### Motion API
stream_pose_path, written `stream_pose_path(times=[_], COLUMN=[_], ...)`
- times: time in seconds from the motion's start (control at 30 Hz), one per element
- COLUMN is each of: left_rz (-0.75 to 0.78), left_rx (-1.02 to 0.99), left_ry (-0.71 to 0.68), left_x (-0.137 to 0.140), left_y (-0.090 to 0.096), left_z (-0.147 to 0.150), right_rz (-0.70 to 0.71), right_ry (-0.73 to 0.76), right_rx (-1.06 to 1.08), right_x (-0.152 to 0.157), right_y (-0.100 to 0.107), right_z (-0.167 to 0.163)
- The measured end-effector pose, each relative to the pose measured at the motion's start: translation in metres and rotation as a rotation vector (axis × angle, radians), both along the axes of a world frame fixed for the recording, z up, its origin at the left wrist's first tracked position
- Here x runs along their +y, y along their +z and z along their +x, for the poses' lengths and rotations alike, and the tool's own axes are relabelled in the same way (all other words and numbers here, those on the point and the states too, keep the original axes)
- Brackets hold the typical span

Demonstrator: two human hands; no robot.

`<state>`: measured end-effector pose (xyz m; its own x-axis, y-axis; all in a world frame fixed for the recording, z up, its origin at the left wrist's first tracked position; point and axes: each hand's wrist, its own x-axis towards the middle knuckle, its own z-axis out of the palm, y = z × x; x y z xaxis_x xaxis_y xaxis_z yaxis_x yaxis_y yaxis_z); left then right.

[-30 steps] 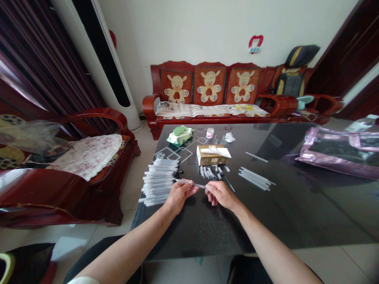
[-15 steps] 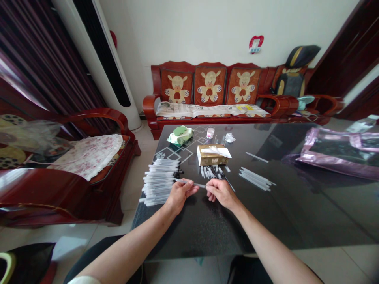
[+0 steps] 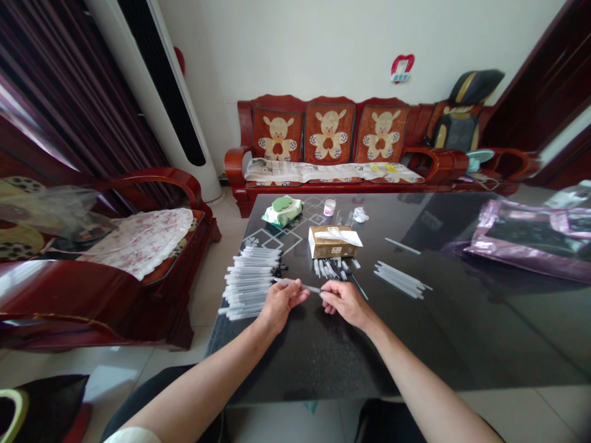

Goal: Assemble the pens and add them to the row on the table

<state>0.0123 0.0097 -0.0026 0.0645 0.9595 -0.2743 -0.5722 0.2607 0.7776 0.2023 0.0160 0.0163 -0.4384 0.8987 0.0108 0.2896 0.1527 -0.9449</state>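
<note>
Between my hands a slim, whitish pen barrel (image 3: 310, 288) is held nearly level over the dark table. My left hand (image 3: 282, 300) pinches it near the middle, and its left end sticks out past the fingers. The fingers of my right hand (image 3: 340, 299) are closed on its right end; the tip there is hidden. Left of my left hand lies a thick row of similar pens (image 3: 249, 286) with black ends. Just beyond my right hand are several loose pen caps and dark thin pieces (image 3: 330, 269). To the right rest several whitish barrels (image 3: 401, 280).
A tissue box (image 3: 333, 243) stands behind the caps. Farther back are a green wipes pack (image 3: 282, 212), a small cup (image 3: 329, 207) and crumpled tissue (image 3: 360, 214). One single barrel (image 3: 402, 246) lies at right, near a purple-edged clear bag (image 3: 530, 237). A wooden sofa (image 3: 327, 141) is beyond the table (image 3: 323, 369).
The view has shifted very slightly. Both hands keep the same hold on the pen barrel, with no clear movement.
</note>
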Motion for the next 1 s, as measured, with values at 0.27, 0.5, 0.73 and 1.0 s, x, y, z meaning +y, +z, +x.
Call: stream_pose_path(times=[0.27, 0.5, 0.73, 1.0], left_rz=[0.019, 0.053, 0.059, 0.03], left_rx=[-0.001, 0.003, -0.001, 0.012], left_ry=[-0.011, -0.026, -0.047, -0.028], left_x=[-0.001, -0.001, -0.001, 0.0], left_y=[-0.002, -0.001, 0.001, 0.003], left_z=[-0.001, -0.002, -0.001, 0.0], right_rz=[0.093, -0.161, -0.407, -0.208], right_ry=[-0.002, -0.021, 0.021, -0.053], right_rx=[-0.092, 0.103, 0.336, 0.193], right_x=[-0.006, -0.006, -0.007, -0.001], right_y=[0.002, -0.007, -0.009, -0.003], right_z=[-0.003, -0.006, -0.008, 0.0])
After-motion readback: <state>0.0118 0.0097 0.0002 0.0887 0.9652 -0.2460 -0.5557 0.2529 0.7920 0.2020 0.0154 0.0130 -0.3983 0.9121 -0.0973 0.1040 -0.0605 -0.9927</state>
